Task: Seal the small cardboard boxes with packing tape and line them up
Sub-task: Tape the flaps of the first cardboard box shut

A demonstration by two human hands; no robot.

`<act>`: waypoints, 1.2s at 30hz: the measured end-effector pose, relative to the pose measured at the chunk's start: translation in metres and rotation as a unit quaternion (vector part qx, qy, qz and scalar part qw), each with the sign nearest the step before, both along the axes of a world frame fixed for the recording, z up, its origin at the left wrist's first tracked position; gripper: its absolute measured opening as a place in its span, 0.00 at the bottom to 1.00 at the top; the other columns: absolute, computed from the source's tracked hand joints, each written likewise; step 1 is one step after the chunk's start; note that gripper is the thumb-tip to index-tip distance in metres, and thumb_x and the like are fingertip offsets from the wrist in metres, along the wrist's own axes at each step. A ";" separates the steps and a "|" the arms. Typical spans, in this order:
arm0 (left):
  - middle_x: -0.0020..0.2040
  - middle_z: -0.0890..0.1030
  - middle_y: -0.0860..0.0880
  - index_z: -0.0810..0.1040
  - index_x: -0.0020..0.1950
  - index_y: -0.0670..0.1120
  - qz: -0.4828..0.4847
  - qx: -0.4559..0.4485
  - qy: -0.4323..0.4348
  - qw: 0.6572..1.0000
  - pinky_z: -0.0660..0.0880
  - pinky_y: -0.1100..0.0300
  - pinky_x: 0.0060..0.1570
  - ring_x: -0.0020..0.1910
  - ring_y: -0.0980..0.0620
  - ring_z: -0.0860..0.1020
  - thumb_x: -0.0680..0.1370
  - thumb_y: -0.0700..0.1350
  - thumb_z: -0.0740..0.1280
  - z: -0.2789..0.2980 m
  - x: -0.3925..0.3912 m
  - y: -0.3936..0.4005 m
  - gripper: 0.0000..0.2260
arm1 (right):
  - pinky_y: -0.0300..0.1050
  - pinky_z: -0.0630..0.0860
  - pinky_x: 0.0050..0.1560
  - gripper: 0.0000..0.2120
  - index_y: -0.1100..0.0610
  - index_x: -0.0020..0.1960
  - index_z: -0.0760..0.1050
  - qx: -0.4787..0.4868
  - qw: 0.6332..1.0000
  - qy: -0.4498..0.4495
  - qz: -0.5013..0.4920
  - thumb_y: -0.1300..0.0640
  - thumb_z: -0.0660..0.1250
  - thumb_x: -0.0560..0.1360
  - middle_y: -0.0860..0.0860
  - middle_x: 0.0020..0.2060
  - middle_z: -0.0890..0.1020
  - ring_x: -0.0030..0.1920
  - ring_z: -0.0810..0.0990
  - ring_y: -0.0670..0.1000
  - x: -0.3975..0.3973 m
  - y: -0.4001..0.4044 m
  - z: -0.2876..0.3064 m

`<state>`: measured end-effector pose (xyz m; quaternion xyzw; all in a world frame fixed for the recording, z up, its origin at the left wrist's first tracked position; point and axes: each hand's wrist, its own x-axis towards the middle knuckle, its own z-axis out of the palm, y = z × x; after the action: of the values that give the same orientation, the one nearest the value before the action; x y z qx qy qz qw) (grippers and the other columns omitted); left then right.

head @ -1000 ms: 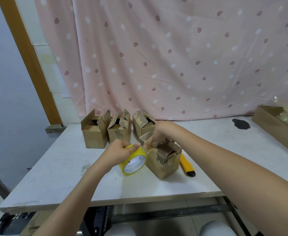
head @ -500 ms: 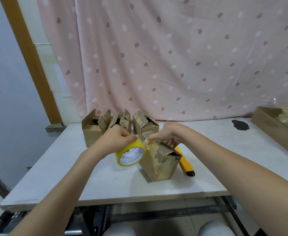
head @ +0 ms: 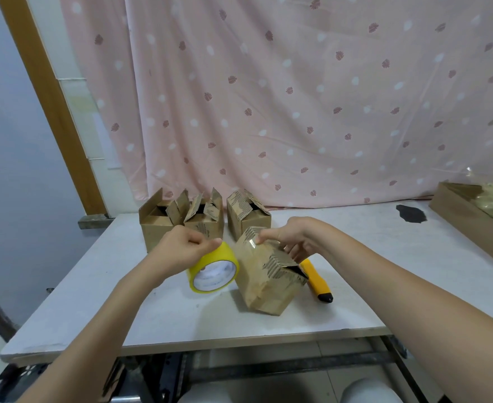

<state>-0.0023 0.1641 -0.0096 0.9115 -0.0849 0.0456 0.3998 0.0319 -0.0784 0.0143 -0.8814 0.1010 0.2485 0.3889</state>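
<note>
Pink dotted curtain (head: 297, 97) hangs behind the white counter (head: 123, 301), where three boxes (head: 249, 216) wait in a row at the back, flaps up, contents hidden. A fourth box (head: 264, 282) sits tilted at the front. The left hand (head: 182, 248) clasps the yellow tape roll (head: 214, 269); the right hand (head: 293, 237) pins the tape end onto that box. Judging by this, keeping the strip taut and centred over the seam would serve best.

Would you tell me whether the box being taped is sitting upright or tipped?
Tipped. The box leans toward the tape roll, its top slanted, while the right hand presses tape onto it.
</note>
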 end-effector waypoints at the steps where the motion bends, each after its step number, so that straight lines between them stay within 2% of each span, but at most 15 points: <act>1: 0.28 0.57 0.52 0.58 0.27 0.49 0.001 0.005 0.006 1.000 0.57 0.57 0.34 0.30 0.53 0.58 0.77 0.55 0.71 0.000 -0.001 0.001 0.28 | 0.43 0.73 0.32 0.23 0.57 0.42 0.68 0.002 1.000 -0.002 -0.002 0.40 0.73 0.69 0.54 0.34 0.70 0.29 0.72 0.51 -0.001 0.001 -0.001; 3: 0.28 0.60 0.52 0.63 0.26 0.48 0.005 0.022 0.004 1.000 0.58 0.58 0.34 0.30 0.53 0.60 0.77 0.54 0.71 -0.001 0.001 -0.001 0.25 | 0.45 0.77 0.34 0.22 0.58 0.44 0.69 0.007 1.000 -0.008 0.000 0.41 0.73 0.70 0.55 0.36 0.73 0.32 0.75 0.53 -0.004 0.004 0.001; 6: 0.25 0.67 0.51 0.70 0.29 0.46 0.014 0.030 -0.004 0.999 0.62 0.60 0.33 0.29 0.53 0.67 0.78 0.54 0.69 -0.002 0.004 -0.010 0.21 | 0.49 0.78 0.47 0.29 0.62 0.58 0.70 -0.018 0.999 -0.041 0.010 0.41 0.73 0.71 0.57 0.46 0.76 0.46 0.80 0.56 -0.009 0.002 0.008; 7: 0.24 0.69 0.52 0.70 0.30 0.46 0.015 0.026 -0.003 1.000 0.64 0.60 0.32 0.27 0.54 0.70 0.78 0.54 0.69 -0.002 0.006 -0.013 0.21 | 0.50 0.77 0.47 0.32 0.62 0.63 0.70 -0.035 0.996 -0.083 0.009 0.42 0.75 0.70 0.56 0.48 0.77 0.49 0.79 0.56 -0.010 0.001 0.009; 9: 0.23 0.71 0.53 0.70 0.29 0.46 0.016 0.022 0.003 1.000 0.66 0.61 0.31 0.25 0.57 0.73 0.79 0.55 0.68 -0.004 0.006 -0.020 0.21 | 0.47 0.77 0.47 0.33 0.59 0.66 0.72 -0.061 0.975 -0.211 0.012 0.46 0.78 0.67 0.53 0.50 0.77 0.51 0.78 0.54 -0.015 0.000 0.007; 11: 0.22 0.70 0.53 0.69 0.28 0.48 0.014 0.028 0.007 0.999 0.67 0.62 0.32 0.28 0.55 0.74 0.79 0.55 0.69 -0.007 0.006 -0.027 0.22 | 0.43 0.74 0.49 0.24 0.53 0.61 0.77 -0.066 0.943 -0.324 0.033 0.52 0.78 0.68 0.51 0.53 0.79 0.52 0.78 0.52 -0.022 0.001 -0.001; 13: 0.22 0.70 0.53 0.69 0.28 0.47 0.010 0.038 0.002 0.999 0.67 0.62 0.32 0.29 0.53 0.75 0.78 0.54 0.68 -0.009 0.005 -0.034 0.22 | 0.42 0.74 0.50 0.10 0.51 0.51 0.82 -0.063 0.918 -0.387 0.049 0.57 0.75 0.70 0.49 0.49 0.83 0.50 0.80 0.50 -0.029 0.001 -0.012; 15: 0.23 0.69 0.53 0.68 0.29 0.46 0.008 0.037 -0.005 0.999 0.66 0.62 0.31 0.26 0.56 0.74 0.79 0.54 0.68 -0.008 0.005 -0.040 0.22 | 0.41 0.75 0.48 0.05 0.52 0.46 0.83 -0.067 0.915 -0.395 0.049 0.60 0.71 0.74 0.48 0.44 0.84 0.47 0.80 0.48 -0.032 -0.002 -0.018; 19: 0.23 0.67 0.53 0.67 0.29 0.45 0.003 0.018 -0.015 1.000 0.65 0.63 0.29 0.23 0.58 0.72 0.79 0.53 0.69 0.007 0.005 -0.039 0.22 | 0.39 0.74 0.45 0.06 0.53 0.43 0.84 -0.048 0.925 -0.377 0.023 0.62 0.70 0.74 0.50 0.41 0.84 0.46 0.81 0.48 -0.029 -0.008 -0.017; 22: 0.21 0.62 0.53 0.65 0.29 0.44 -0.001 0.037 -0.041 0.998 0.59 0.65 0.25 0.23 0.56 0.63 0.78 0.51 0.70 0.021 0.009 -0.039 0.23 | 0.39 0.73 0.43 0.06 0.54 0.43 0.84 -0.045 0.929 -0.367 0.026 0.62 0.70 0.74 0.51 0.40 0.84 0.45 0.81 0.49 -0.027 -0.004 -0.016; 27: 0.27 0.60 0.48 0.64 0.28 0.44 -0.040 0.107 -0.072 0.991 0.56 0.61 0.27 0.27 0.53 0.58 0.77 0.51 0.70 0.045 0.020 -0.048 0.23 | 0.39 0.74 0.39 0.13 0.53 0.43 0.85 -0.020 0.942 -0.335 0.007 0.66 0.63 0.74 0.54 0.43 0.83 0.45 0.80 0.52 -0.026 -0.006 -0.013; 29: 0.25 0.60 0.49 0.61 0.27 0.47 -0.040 0.134 -0.051 0.989 0.58 0.59 0.30 0.26 0.52 0.59 0.76 0.51 0.71 0.049 0.026 -0.053 0.25 | 0.45 0.80 0.36 0.19 0.52 0.41 0.85 0.001 0.951 -0.310 -0.009 0.69 0.58 0.73 0.55 0.43 0.83 0.44 0.82 0.57 -0.028 -0.010 -0.021; 31: 0.23 0.61 0.50 0.62 0.25 0.48 -0.037 0.161 -0.034 0.986 0.60 0.59 0.32 0.26 0.51 0.61 0.76 0.52 0.71 0.048 0.031 -0.057 0.25 | 0.51 0.83 0.43 0.20 0.51 0.40 0.84 0.004 0.953 -0.303 -0.019 0.68 0.57 0.73 0.54 0.43 0.83 0.44 0.83 0.58 -0.034 -0.015 -0.034; 33: 0.22 0.61 0.52 0.60 0.24 0.48 -0.033 0.162 -0.029 0.986 0.60 0.59 0.32 0.24 0.52 0.60 0.76 0.52 0.71 0.047 0.033 -0.056 0.27 | 0.47 0.82 0.47 0.18 0.50 0.44 0.85 0.019 0.951 -0.308 -0.026 0.66 0.59 0.74 0.51 0.44 0.84 0.45 0.83 0.54 -0.044 -0.016 -0.043; 36: 0.22 0.61 0.51 0.59 0.24 0.48 -0.038 0.144 -0.037 0.988 0.60 0.61 0.28 0.24 0.52 0.60 0.77 0.50 0.71 0.047 0.031 -0.051 0.27 | 0.46 0.79 0.53 0.14 0.51 0.52 0.83 0.014 0.921 -0.389 -0.021 0.63 0.60 0.78 0.49 0.49 0.84 0.49 0.82 0.50 -0.052 -0.016 -0.045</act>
<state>0.0283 0.1132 0.0372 0.9532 -0.1404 0.0517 0.2627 -0.0204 -0.0940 -0.0310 -0.9007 -0.0434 -0.1209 0.4151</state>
